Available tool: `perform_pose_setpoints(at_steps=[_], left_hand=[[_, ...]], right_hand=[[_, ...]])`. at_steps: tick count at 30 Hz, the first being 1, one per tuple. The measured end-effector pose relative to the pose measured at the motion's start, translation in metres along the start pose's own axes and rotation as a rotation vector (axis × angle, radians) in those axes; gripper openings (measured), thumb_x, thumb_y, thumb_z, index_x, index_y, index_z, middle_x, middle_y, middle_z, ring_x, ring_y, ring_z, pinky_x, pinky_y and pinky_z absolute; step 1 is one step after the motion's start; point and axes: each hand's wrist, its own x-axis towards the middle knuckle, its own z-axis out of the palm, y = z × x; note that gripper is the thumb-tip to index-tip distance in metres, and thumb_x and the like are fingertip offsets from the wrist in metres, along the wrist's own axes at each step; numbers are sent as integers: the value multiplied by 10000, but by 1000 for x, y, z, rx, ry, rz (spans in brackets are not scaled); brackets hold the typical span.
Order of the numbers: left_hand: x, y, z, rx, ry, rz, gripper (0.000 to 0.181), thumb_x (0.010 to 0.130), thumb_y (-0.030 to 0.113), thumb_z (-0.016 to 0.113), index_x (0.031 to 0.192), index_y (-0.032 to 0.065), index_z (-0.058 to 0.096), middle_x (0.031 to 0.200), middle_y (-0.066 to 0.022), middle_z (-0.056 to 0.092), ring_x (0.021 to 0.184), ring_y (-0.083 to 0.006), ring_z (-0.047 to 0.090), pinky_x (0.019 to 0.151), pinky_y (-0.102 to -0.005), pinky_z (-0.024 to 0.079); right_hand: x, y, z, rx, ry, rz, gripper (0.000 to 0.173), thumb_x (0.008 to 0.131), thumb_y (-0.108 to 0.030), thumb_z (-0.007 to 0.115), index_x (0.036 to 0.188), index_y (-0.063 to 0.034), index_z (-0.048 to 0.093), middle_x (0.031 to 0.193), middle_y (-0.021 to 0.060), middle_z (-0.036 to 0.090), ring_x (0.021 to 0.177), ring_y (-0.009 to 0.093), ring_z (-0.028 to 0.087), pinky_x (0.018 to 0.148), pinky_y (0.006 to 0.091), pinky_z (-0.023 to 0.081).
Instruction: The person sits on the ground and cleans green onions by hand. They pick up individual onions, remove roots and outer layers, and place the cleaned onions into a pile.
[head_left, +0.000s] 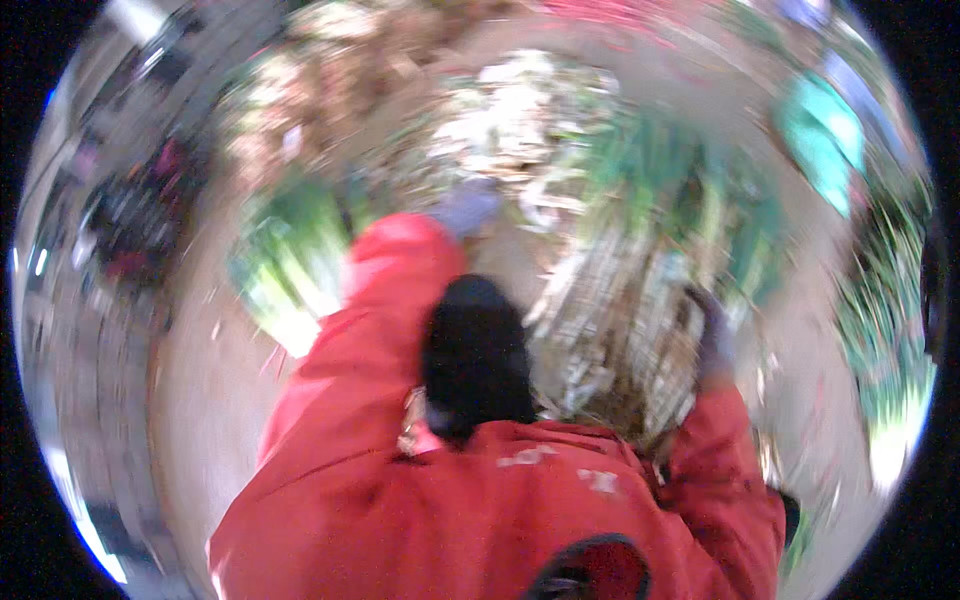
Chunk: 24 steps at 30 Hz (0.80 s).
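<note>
Wearing a grey-purple glove, my left hand (469, 206) reaches forward, close to a pile of pale stripped leaves (517, 112); blur hides whether it holds anything. My right hand (712, 330), in a dark glove, lies at the right side of a heap of long leafy stalks (622, 322), which look like green onions or leeks with dirty, dry outer layers. Whether its fingers grip any stalk is not clear. The heap's green tops (660, 157) point away from me. Left of my left arm sits a bundle of cleaner stalks (292, 255) with white lower ends.
Brownish plant waste (300, 97) lies at the upper left. A person in a turquoise garment (821, 135) is at the upper right, above more green stalks (885, 315). Red strands (615, 15) lie at the top. Blurred dark objects (135, 217) are at the left.
</note>
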Motion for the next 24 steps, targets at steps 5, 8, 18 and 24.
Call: perform_pose_setpoints(at_steps=[5,8,18,24], left_hand=[[-159,-115,50,502,-171,-269,308,736,263,431,980,122,556,998,-138,527,996,-300,470,845,-499,334],[-227,-78,56,322,-148,-497,290,712,243,482,976,134,530,980,-128,513,966,-311,463,796,-456,376],[-165,-128,62,371,-32,-1017,444,762,253,486,1147,65,369,927,-192,505,906,-309,514,697,-415,442],[-144,-151,49,-85,109,-1028,562,757,297,504,1166,-37,312,972,-256,515,909,-317,532,720,-397,442]], right_hand=[[25,84,-30,160,42,359,205,760,-163,506,857,13,547,576,22,490,441,97,441,407,187,364],[27,107,-26,233,-32,430,208,772,-170,500,842,21,544,571,20,487,449,93,447,391,182,363],[23,114,-20,17,21,372,247,763,-211,498,852,13,555,609,39,511,511,117,474,490,214,375],[18,125,-32,64,112,475,182,708,-181,574,813,-44,517,615,32,497,479,126,472,423,225,374]])
